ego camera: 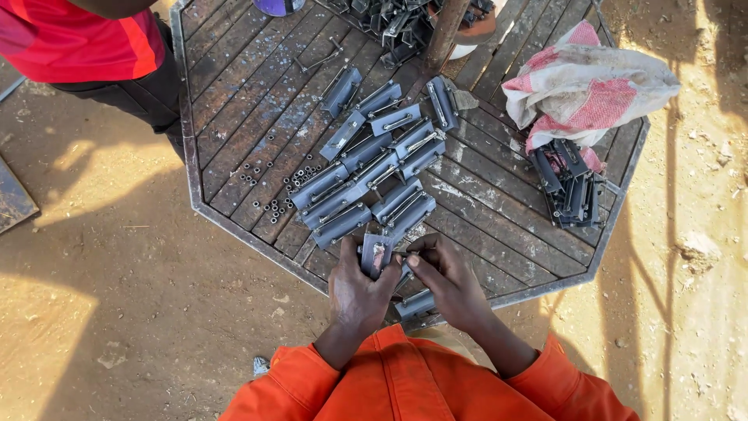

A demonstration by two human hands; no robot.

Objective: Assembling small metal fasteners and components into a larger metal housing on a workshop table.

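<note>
My left hand (pixel 357 292) grips a grey U-shaped metal bracket (pixel 375 254) upright at the near edge of the slatted metal table (pixel 234 101). My right hand (pixel 444 279) pinches a bolt at the bracket's right side, fingertips touching the metal. Another grey bracket (pixel 414 304) lies just under my right wrist. A row of finished-looking grey brackets with bolts (pixel 366 171) spreads across the table ahead of my hands. Small dark nuts (pixel 273 195) are scattered to the left of that row.
A darker heap of brackets (pixel 570 185) sits at the table's right edge under a red-and-white sack (pixel 588 82). More metal parts (pixel 397 23) pile around a post at the far side. A person in a red shirt (pixel 78 35) stands at the upper left on sandy ground.
</note>
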